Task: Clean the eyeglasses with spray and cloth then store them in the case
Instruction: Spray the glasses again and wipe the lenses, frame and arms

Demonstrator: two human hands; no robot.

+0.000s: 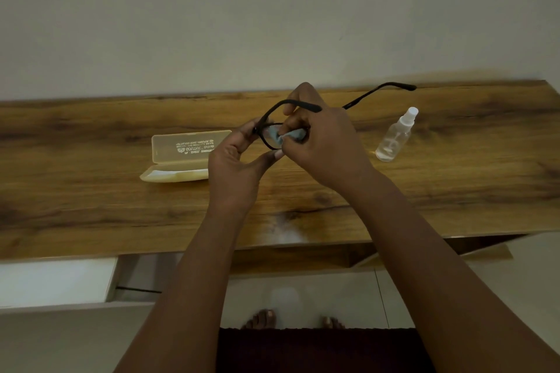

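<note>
Black-framed eyeglasses point(378, 91) are held above the wooden table point(91, 206), both temples unfolded and pointing away from me. My left hand point(233, 169) pinches the frame at its left edge. My right hand point(321, 145) presses a light blue cloth point(274, 132) against a lens, with the fingers closed around the cloth. A translucent yellowish case point(178, 157) lies open on the table just left of my left hand, lid raised. The clear spray bottle point(395, 136) with a white nozzle stands on the table to the right of my hands.
A plain pale wall point(272, 9) rises behind the table's far edge. Below the table's near edge a white drawer front point(54, 281) sits at the left. My bare feet point(263, 318) stand on a pale tiled floor.
</note>
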